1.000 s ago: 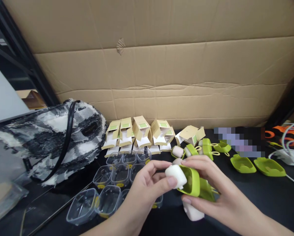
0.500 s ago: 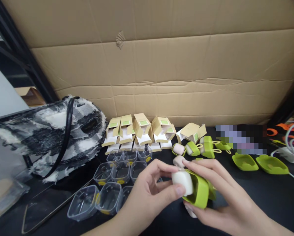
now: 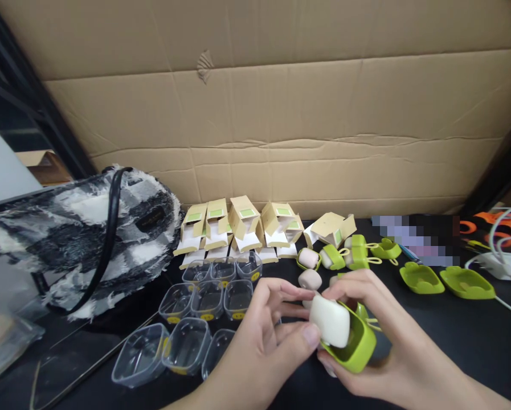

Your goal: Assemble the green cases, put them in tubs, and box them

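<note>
We are pushing the pod (image 3: 330,320) deeper into the cover (image 3: 360,350) than a second ago (seating looks nearly done), left hand (image 3: 259,341) pinching the pod, right hand (image 3: 383,341) clamped round the cover, at 3 o'clock from the trays (image 3: 182,344)

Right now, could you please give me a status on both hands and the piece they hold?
Both grips shut: left hand pinches white case, right hand holds green cover. Case half seated in cover. Close beside left hand: clear trays.
</note>
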Available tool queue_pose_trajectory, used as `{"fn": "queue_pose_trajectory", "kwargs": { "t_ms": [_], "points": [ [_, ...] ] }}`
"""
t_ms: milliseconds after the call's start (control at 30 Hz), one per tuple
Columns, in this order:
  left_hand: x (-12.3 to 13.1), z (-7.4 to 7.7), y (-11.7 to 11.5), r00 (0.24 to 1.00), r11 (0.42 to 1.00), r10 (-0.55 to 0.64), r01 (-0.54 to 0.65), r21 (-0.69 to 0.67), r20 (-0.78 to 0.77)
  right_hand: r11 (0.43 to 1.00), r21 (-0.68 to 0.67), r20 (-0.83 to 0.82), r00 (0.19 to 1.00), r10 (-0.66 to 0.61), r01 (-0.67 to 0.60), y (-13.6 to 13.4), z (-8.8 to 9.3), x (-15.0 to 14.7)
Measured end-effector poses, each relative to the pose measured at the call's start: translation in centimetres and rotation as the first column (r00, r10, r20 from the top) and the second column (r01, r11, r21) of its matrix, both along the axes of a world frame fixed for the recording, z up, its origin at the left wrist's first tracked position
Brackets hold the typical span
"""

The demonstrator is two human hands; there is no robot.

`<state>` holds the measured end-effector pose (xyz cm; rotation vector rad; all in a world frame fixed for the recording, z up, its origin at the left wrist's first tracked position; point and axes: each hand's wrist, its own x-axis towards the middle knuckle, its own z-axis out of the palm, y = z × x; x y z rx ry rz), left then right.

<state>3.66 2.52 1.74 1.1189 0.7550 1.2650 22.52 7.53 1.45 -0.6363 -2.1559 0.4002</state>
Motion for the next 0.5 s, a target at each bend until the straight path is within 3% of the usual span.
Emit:
{"fn": "queue_pose_trajectory", "kwargs": {
  "t_ms": [200, 333, 400, 500],
  "points": [
    [-0.7, 0.1, 0.0, 0.936, 0.984, 0.085, -0.024, 0.179, -0.341, 1.0, 0.004, -0.011, 1.0, -0.026, 0.026, -0.1, 0.1, -0.1],
    [-0.9, 0.2, -0.1, 0.879, 0.913, 0.203, -0.012, 0.407, -0.431, 0.998, 0.025, -0.09, 0.994, -0.058, 0.061, -0.1, 0.0, -0.4],
    [-0.7, 0.4, -0.3, 0.903, 0.92, 0.171, -0.005, 0.391, -0.393, 0.997, 0.071, -0.107, 0.994, -0.033, 0.04, -0.1, -0.3, -0.5],
    [-0.2, 0.8, -0.7, 0.948, 0.984, 0.062, -0.006, 0.177, -0.312, 0.99, 0.138, -0.153, 0.988, 0.031, -0.01, -0.3, -1.1, -0.7]
  ]
}}
